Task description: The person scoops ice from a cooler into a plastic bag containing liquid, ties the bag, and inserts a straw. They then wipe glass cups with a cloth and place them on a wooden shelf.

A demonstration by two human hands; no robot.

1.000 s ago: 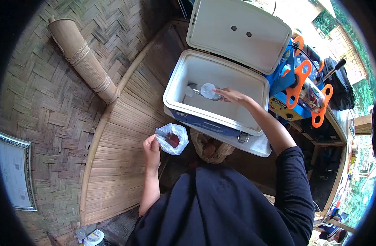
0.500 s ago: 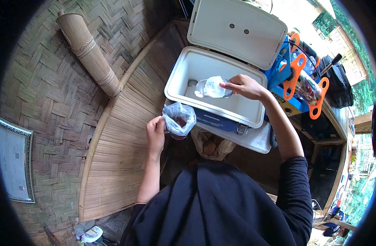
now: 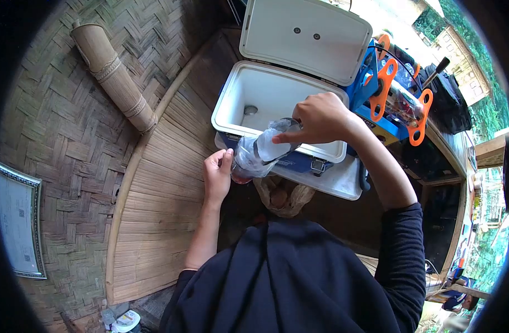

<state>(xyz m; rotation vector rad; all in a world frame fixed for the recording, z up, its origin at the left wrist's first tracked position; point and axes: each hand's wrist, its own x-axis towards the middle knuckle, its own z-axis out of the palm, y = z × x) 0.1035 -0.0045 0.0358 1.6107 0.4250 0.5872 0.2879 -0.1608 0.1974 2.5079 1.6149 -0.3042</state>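
Observation:
My left hand [image 3: 217, 173] pinches the rim of a clear plastic bag [image 3: 247, 158] with something dark red low inside it. In my right hand [image 3: 321, 119] is a clear scoop or cup, its exact shape hard to make out, holding white ice [image 3: 270, 145]. It tilts down to the left, its end at the bag's mouth. Both are over the front edge of an open cooler [image 3: 224, 114] with a white interior. A small round thing [image 3: 250, 110] lies on the cooler's floor.
The cooler's lid [image 3: 304, 41] stands raised behind it. To the right is a blue machine with orange handles [image 3: 383, 90], beside a black bag [image 3: 451, 102]. A plastic bag with brown contents [image 3: 282, 198] sits below the cooler. A woven wall [image 3: 71, 139] is at left.
My right hand has brought the ice from above the cooler's inside down and left to the bag's mouth. My left hand and the bag are slightly further right. The view has shifted a little.

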